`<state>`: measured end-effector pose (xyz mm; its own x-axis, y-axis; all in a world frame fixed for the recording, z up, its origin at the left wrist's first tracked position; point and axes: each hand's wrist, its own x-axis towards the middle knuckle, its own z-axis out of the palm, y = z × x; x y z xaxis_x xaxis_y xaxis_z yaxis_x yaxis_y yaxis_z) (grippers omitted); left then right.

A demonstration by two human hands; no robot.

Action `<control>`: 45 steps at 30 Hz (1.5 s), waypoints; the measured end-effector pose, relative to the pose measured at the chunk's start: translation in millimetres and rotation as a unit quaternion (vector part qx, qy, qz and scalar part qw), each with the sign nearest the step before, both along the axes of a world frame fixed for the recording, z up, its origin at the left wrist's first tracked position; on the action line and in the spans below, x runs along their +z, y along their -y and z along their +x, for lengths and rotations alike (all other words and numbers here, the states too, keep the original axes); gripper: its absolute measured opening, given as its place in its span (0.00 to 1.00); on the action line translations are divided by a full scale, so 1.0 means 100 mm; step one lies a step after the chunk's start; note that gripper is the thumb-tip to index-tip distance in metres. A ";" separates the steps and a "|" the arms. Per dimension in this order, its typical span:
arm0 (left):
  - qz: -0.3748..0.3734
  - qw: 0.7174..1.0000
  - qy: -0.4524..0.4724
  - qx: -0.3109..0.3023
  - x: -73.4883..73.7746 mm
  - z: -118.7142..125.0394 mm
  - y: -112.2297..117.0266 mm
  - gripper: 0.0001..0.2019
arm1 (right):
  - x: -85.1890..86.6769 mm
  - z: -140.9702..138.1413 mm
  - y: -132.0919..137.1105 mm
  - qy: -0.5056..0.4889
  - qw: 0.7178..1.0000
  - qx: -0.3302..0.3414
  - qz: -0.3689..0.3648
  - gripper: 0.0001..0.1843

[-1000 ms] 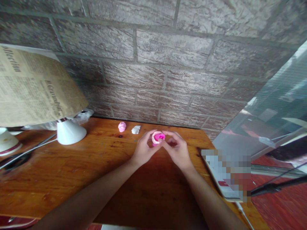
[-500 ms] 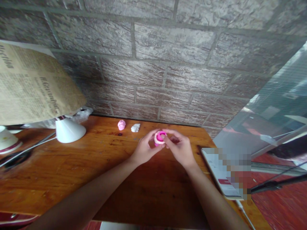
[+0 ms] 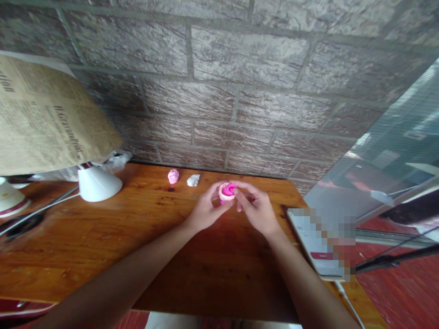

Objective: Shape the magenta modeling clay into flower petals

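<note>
Above the wooden table, my two hands meet around a small cup-shaped piece of pink modelling clay (image 3: pixel 225 196). It has a pale pink rim and a bright pink middle. My left hand (image 3: pixel 206 208) curls about its left side, thumb in front and fingers behind. On the right, my right hand (image 3: pixel 255 205) pinches the bright pink part at the rim between thumb and fingers. Beyond the hands lie a pink clay lump (image 3: pixel 173 176) and a white clay lump (image 3: pixel 193 180), neither touched.
A white-based lamp (image 3: pixel 99 183) with a newsprint shade stands on the table (image 3: pixel 103 246) at left, beside a paper cup (image 3: pixel 10 198) and dark scissors-like handles (image 3: pixel 25 225). A tablet-like device (image 3: pixel 317 246) with a cable lies at the right edge. A brick wall (image 3: pixel 212 105) rises behind.
The bright pink middle now sits tilted and higher toward the right of the pale rim. My right thumb has shifted to its edge. My left hand keeps its hold.
</note>
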<state>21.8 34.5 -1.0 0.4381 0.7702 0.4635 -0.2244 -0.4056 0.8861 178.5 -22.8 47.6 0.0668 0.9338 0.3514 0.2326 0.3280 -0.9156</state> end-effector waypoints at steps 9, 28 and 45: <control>-0.026 1.000 0.003 -0.017 -0.01 0.00 -0.01 0.25 | -0.08 0.02 -0.03 -0.001 1.000 -0.023 -0.013 0.24; -0.037 0.997 -0.022 -0.059 0.06 -0.01 0.05 0.24 | -0.03 0.01 -0.02 -0.016 0.999 -0.028 0.003 0.18; -0.046 0.999 -0.001 0.019 0.00 0.00 -0.01 0.26 | -0.03 0.00 -0.02 0.001 0.994 -0.109 -0.019 0.26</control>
